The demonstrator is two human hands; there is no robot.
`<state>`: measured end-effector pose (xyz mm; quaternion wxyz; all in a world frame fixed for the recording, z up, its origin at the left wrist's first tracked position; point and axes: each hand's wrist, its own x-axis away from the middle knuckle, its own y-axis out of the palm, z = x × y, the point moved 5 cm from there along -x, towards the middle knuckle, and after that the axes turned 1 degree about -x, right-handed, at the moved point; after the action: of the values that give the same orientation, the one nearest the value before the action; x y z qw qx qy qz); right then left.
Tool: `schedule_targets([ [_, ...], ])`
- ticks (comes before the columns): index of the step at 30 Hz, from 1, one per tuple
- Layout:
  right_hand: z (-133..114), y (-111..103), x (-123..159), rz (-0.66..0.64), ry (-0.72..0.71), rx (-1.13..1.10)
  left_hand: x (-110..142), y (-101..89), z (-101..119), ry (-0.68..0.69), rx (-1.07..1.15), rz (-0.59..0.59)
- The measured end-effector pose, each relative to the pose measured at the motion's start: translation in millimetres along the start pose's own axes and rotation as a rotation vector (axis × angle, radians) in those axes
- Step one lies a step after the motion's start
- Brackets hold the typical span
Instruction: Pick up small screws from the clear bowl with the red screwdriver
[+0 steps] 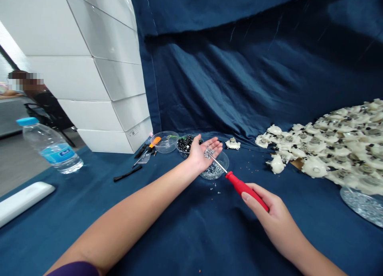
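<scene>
My left hand [200, 154] is held palm up with its fingers stretched out, and a small heap of silvery screws [208, 152] rests in it. In my right hand [273, 212], closed around the red handle, is a screwdriver [243, 186]. The screwdriver's tip reaches into the heap on the palm. Below my left hand stands a clear round tub [216, 173] of screws, partly hidden by the hand. A bowl of small black parts [184, 143] sits just behind my left wrist.
Many cream plastic housings [332, 148] are piled at the right, with one housing [232, 143] apart. A dish of screws [362, 206] lies at the right edge. At left are stacked white boxes [98, 80], a water bottle [52, 148] and an orange-handled screwdriver [154, 142]. Someone sits beyond.
</scene>
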<state>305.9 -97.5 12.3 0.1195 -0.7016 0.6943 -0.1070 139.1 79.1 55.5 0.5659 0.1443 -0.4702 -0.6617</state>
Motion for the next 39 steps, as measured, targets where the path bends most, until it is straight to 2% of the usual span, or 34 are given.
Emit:
schedule_targets([
  [20,-4.5,-3.2,1.3,0.032,-0.051,0.041,-0.9,0.1,-0.4,-0.01,-0.013,-0.025],
  [39,2.4,0.7,-0.9,-0.001,-0.004,-0.003,-0.6,2.4,1.0,-0.015,0.032,-0.059],
])
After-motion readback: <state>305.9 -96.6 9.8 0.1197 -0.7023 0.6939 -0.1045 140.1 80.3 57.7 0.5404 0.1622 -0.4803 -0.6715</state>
